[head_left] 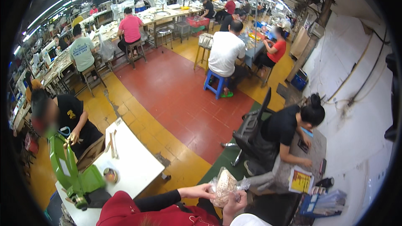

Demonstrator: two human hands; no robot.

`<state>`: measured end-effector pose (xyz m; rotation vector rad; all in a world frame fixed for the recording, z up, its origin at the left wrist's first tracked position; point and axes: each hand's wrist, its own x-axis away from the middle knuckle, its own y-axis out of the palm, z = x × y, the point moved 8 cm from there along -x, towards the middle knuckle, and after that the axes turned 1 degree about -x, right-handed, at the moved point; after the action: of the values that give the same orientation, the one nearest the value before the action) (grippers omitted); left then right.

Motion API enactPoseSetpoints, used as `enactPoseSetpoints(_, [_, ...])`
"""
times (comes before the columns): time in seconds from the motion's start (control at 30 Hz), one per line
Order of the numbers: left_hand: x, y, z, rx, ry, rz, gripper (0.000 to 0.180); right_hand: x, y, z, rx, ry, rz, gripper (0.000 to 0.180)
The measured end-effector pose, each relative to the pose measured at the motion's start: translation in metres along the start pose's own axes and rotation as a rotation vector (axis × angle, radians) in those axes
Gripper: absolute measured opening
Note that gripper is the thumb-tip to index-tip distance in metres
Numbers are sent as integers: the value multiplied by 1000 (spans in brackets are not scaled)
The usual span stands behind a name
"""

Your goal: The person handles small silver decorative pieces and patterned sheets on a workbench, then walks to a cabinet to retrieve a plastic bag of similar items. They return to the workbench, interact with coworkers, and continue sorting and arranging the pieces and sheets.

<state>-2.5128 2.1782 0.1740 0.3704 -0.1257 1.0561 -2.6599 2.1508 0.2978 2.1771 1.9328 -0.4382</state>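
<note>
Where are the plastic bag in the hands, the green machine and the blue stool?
Plastic bag (225, 187): head view, middle of its filled body.
Green machine (73, 170): head view, its green body.
Blue stool (216, 79): head view, side below the seat.

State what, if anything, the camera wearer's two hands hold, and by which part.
A filled clear plastic bag: the left hand grips its left side, the right hand its lower right side.
</note>
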Motion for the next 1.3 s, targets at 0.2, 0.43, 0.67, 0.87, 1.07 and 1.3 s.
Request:
enactPoseSetpoints(0.2, [-61,-131,51,-73,135,439,46,-144,124,45,43,-210,-422,30])
enactPoseSetpoints(0.43, [-32,-297,176,-776,292,1133,39,-302,341,65,-74,-258,-836,26])
enactPoseSetpoints(0.67, [26,-495,230,-619,338,1228,40,-363,601,62,-194,-655,-1160,17])
enactPoseSetpoints(0.87, [-23,-664,304,-821,405,970,46,-412,715,78,-49,-587,-1339,18])
enactPoseSetpoints(1.07, [-116,-832,327,-858,354,525,57,-507,823,143,1,-468,-1162,19])
enactPoseSetpoints(1.3, [-124,-1042,388,-978,418,928,45,-621,1044,184,-158,-396,-1382,23])
